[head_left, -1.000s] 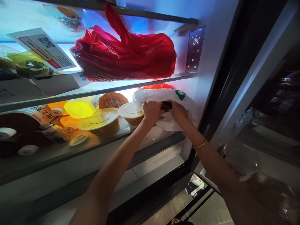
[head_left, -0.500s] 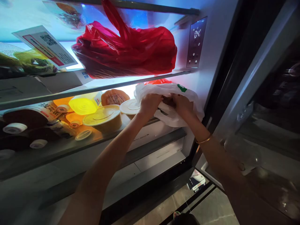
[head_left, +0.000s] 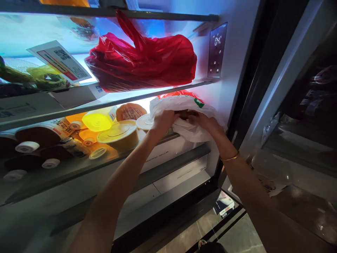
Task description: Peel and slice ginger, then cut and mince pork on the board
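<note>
we log two pale-lidded round tubs [head_left: 118, 135], our left hand [head_left: 163, 123], one white plastic bag [head_left: 195, 133] rightmost at the lit fridge shelf [head_left: 79, 169], our right hand [head_left: 206, 122]. hands curl at the bag's mouth; pinching, we cannot tell. grey tiled floor [head_left: 252, 230] below.

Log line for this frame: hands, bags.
left hand: at opening of white bag | right hand: same opening | red bag: on shelf above

The control panel [head_left: 217, 51] shows "04", a bottle label [head_left: 58, 129] reads "果之", and a white card [head_left: 60, 62] bears a QR code.
</note>
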